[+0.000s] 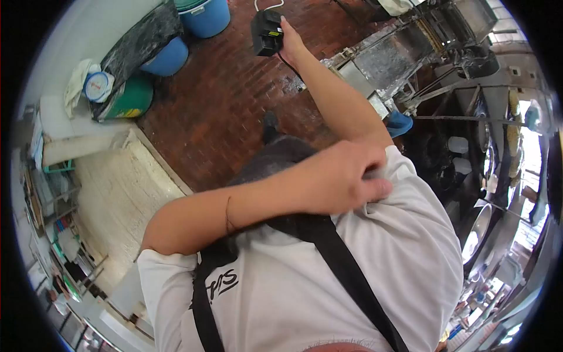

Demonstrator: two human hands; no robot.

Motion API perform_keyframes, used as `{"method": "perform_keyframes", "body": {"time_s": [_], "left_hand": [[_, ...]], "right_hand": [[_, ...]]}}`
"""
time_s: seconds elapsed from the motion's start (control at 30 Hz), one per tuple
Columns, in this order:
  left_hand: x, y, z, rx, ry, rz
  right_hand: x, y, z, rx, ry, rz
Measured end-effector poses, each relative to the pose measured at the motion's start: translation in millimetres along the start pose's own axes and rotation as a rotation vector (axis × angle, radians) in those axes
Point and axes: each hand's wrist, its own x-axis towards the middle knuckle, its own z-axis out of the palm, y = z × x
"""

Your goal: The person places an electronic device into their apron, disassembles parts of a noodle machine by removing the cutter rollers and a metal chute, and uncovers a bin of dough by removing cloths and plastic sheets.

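My right hand (288, 44) reaches out over the brick floor and holds a boxy black device (267, 33) with a small yellow-green label. A dark cable hangs from the device along my wrist, and a white cord loops above it. Across my chest lies my left arm, with a thin band near the wrist. My left hand (346, 179), slightly blurred, is curled at the right shoulder of my white shirt (410, 229), with fabric between thumb and fingers. Black straps (352, 276) run down over the shirt.
Blue tubs (206, 20) and a green bin (132, 100) stand at the upper left, near a round scale (98, 86). A pale, dusty worktop (117, 199) is at the left. Metal machinery (393, 58) stands at the upper right, with a blue object (399, 124) below it.
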Motion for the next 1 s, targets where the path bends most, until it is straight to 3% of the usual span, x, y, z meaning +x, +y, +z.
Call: {"method": "perform_keyframes", "body": {"time_s": [0.07, 0.17, 0.27, 0.4, 0.5, 0.63, 0.83, 1.0], "left_hand": [[32.9, -27.0, -31.7, -0.204, -0.077, -0.218], [72.8, -86.8, -85.1, -0.179, -0.03, -0.323], [80.6, -102.0, -144.4, 0.089, -0.279, -0.286], [102.3, -162.8, -202.0, 0.254, -0.422, -0.44], [126.9, -217.3, -205.7, 0.293, -0.633, -0.43], [160.2, -223.3, -222.4, 0.412, -0.971, -0.362], [183.2, -214.8, -265.6, 0.545, -1.228, -0.234], [179.4, -214.4, -318.1, 0.552, -1.249, -0.195]], "right_hand": [[30.8, -3.3, -5.8, 0.015, -0.005, -0.001], [77.3, -21.1, -8.8, 0.015, -0.047, -0.014], [102.3, -58.8, 0.7, -0.069, -0.107, -0.034], [79.6, -124.3, 8.3, -0.246, -0.087, 0.034], [33.3, -158.4, 4.0, -0.261, 0.09, 0.088], [-36.4, -166.8, -31.6, -0.292, 0.195, 0.036], [-113.8, -129.1, 1.0, -0.036, 0.714, -0.109], [-160.6, -82.8, 27.9, 0.067, 0.657, -0.237]]}}
